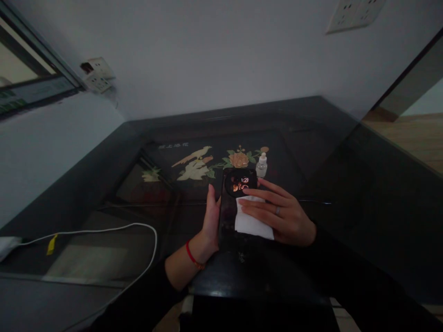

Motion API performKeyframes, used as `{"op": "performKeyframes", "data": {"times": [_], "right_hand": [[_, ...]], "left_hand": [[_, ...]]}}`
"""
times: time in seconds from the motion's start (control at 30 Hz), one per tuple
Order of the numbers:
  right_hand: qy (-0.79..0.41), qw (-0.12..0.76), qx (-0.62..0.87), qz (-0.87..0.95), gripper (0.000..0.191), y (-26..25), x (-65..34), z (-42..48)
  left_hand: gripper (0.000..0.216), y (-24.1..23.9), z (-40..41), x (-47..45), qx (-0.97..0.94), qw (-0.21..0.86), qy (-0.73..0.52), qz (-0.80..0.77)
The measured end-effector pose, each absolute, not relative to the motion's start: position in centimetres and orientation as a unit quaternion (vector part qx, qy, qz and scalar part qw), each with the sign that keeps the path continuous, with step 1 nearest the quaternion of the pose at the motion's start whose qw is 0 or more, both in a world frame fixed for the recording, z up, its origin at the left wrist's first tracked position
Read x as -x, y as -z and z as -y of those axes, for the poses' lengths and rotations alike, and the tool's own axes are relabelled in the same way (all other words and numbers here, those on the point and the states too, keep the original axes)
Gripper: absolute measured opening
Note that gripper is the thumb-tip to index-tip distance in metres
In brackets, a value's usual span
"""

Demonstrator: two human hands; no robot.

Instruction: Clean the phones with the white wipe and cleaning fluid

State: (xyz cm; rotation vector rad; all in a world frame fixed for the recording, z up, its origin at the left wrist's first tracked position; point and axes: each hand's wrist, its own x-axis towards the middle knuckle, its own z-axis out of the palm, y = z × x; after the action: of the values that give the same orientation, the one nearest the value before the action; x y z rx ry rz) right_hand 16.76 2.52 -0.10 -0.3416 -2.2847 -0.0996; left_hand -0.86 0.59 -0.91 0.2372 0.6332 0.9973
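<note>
A dark phone (227, 214) stands out over the black table, with a small lit display near its top reading about 1:28. My left hand (210, 223) grips its left edge, thumb up along the side and the other fingers mostly hidden behind it. A folded white tissue (254, 227) lies against the phone's face below the display. My right hand (289, 216) presses this tissue with its fingers stretched across it, one fingertip touching near the lit display. Just beyond the right fingers, a small clear dropper bottle (262, 166) with a white top stands upright.
The dark glossy tabletop (321, 138) carries a bird-and-flower picture (197, 166). A white cable (114, 228) with a yellow tag (51, 244) runs across the left side to a white plug-like block (8, 246). Wall sockets (98, 76) are at the upper left.
</note>
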Motion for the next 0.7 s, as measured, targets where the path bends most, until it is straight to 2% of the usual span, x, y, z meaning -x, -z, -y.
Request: {"op": "performKeyframes", "data": {"times": [0.1, 0.3, 0.43, 0.57, 0.7], "right_hand": [[0.055, 0.424, 0.157, 0.89, 0.035, -0.1, -18.0, -3.1], [0.071, 0.519, 0.307, 0.794, 0.042, -0.4, -19.1, -3.5], [0.003, 0.495, 0.313, 0.811, 0.042, -0.4, -18.5, -3.4], [-0.043, 0.454, 0.267, 0.849, 0.043, -0.1, -17.9, -3.5], [-0.049, 0.464, 0.274, 0.841, 0.04, -0.1, -18.0, -3.4]], "left_hand": [[0.083, 0.6, -0.6, 0.9, -0.126, 0.828, -0.467, -0.284], [0.084, 0.8, 0.0, 1.1, -0.155, 0.866, -0.416, -0.232], [0.081, 1.0, 0.6, 0.8, -0.185, 0.894, -0.348, -0.215], [0.076, 1.0, 0.9, 0.3, -0.191, 0.884, -0.361, -0.226], [0.078, 0.9, 0.8, 0.5, -0.186, 0.876, -0.373, -0.243]]}}
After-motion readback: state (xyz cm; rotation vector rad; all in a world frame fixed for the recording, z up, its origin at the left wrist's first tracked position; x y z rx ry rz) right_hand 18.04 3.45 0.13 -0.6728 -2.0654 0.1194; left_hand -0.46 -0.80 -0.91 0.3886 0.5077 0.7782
